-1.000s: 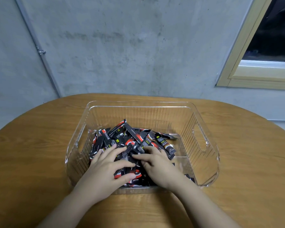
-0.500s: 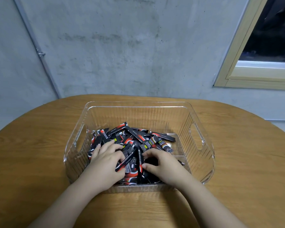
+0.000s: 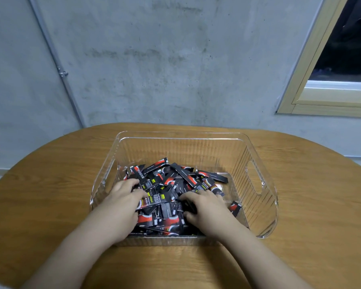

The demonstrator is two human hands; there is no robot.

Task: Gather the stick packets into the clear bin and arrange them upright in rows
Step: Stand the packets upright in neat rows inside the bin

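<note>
Both hands were down in the clear bin (image 3: 256, 180) on the worktop (image 3: 50, 205), the left hand (image 3: 123, 197) and right hand (image 3: 204, 205) curled around the jumbled flat-lying packets (image 3: 171, 184), seemingly bunching them for standing upright.

Only the person's two forearms and hands are in view, entering from the bottom edge of the head camera's picture. Both forearms are bare as far as the frame shows them: no sleeve, cuff or glove appears on either one. The left hand (image 3: 121, 202) carries no ring, bracelet or watch on the wrist or on the fingers that show. The right hand (image 3: 206, 207) is likewise unadorned, with no band at the wrist. The fingernails that can be seen look short and plain, though they are too small to judge further.
</note>
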